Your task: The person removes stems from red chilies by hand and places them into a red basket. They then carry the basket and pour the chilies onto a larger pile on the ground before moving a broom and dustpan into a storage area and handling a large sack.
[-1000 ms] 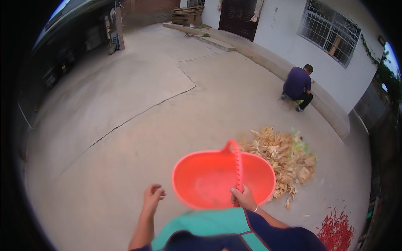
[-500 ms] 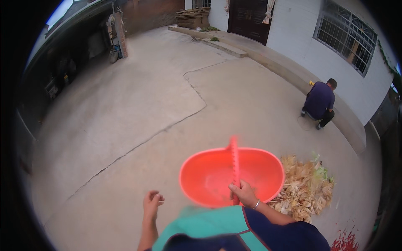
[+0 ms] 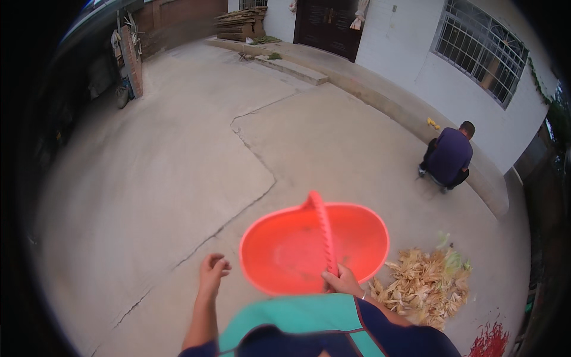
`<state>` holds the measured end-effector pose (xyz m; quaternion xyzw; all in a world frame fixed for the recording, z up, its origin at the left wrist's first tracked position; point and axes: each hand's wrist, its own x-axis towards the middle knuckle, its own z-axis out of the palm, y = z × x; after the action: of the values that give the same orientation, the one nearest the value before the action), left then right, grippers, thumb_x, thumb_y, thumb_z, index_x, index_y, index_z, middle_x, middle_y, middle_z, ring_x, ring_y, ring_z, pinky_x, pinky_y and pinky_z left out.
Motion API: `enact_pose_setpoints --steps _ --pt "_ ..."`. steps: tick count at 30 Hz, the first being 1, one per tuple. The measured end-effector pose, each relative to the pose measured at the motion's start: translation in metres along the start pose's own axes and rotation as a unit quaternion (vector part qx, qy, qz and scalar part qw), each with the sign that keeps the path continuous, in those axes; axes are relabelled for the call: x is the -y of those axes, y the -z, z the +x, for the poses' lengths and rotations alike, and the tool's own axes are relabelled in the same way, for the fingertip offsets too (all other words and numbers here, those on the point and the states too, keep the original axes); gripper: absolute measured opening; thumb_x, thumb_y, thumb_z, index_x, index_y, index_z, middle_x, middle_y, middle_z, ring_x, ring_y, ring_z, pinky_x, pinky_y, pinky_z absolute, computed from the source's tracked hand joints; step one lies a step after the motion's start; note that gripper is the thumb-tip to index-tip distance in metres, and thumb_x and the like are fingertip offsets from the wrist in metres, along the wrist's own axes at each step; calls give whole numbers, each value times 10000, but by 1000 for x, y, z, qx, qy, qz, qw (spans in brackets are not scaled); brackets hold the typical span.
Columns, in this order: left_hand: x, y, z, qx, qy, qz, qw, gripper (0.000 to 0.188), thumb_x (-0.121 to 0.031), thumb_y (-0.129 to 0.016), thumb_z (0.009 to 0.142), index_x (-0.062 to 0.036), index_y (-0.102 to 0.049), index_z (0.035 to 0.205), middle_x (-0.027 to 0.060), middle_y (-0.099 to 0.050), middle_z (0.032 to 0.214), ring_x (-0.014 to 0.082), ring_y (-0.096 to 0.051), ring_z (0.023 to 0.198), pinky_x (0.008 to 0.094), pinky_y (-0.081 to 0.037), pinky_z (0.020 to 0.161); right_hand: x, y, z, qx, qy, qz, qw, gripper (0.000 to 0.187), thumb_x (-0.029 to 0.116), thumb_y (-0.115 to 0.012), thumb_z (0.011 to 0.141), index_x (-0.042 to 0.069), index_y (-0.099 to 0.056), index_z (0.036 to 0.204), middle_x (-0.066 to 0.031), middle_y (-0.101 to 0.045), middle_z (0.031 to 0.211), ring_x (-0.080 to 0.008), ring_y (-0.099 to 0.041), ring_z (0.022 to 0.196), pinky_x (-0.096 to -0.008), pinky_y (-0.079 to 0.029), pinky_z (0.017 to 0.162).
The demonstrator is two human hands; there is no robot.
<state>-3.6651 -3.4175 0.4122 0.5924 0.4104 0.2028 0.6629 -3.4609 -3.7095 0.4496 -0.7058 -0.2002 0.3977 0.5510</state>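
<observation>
An oval red plastic basket hangs in front of me, with nothing in its bowl. Its twisted red handle arches over the middle. My right hand is closed around the near end of that handle; a silver bangle circles the wrist. To the left of the basket, apart from it, my left hand hangs in the air with loosely bent fingers and holds nothing. A pile of dry corn husks, some of them green, lies on the concrete to the right of the basket.
A person in a dark purple shirt squats by the raised ledge at the right. Yellow pieces lie on that ledge. Red bits are spread at the lower right. Stacked boards stand far back; a crack crosses the concrete.
The whole view has shifted, and the basket sits slightly farther left in it. My right hand keeps its hold on the handle. The squatting person's raised arm is down, and yellow pieces show on the ledge.
</observation>
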Motion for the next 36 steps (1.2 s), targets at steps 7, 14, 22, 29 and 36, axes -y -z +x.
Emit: enact_pose_setpoints --steps 7,14,22,29,36 --pt "-57 -57 194 93 -25 8 995 188 -111 -545 844 -15 -531 1005 57 -604 855 138 -612 777 251 -489 660 46 24 190 -17 -9 -6 1000 190 177 -569 869 9 -498 924 -55 -585 652 -121 -593 569 -251 -465 502" --pt "-68 19 275 -6 11 -21 1000 178 -108 -545 848 -25 -538 1004 66 -614 865 152 -623 787 266 -500 658 121 -20 379 135 41 32 989 144 131 -551 869 5 -483 887 -84 -577 723 -168 -611 656 -290 -504 610" --pt "-48 189 361 -284 85 -111 949 191 -91 -533 825 -12 -534 999 94 -617 818 163 -615 727 259 -494 606 187 -171 593 179 26 37 983 142 135 -517 868 -3 -489 884 -120 -597 746 -202 -608 665 -324 -514 639" --pt "-144 324 488 -331 8 -111 937 194 -85 -535 828 -1 -532 1003 84 -613 805 147 -608 716 241 -485 586 287 -314 714 228 10 49 972 139 133 -536 866 5 -487 890 -80 -568 724 -168 -588 659 -291 -499 649" --pt "-159 408 641 -295 31 -111 949 184 -69 -534 842 2 -543 1012 86 -624 828 152 -619 744 249 -488 609 335 -447 857 320 11 -34 947 150 137 -559 865 11 -484 897 -70 -561 728 -144 -587 645 -269 -490 597"
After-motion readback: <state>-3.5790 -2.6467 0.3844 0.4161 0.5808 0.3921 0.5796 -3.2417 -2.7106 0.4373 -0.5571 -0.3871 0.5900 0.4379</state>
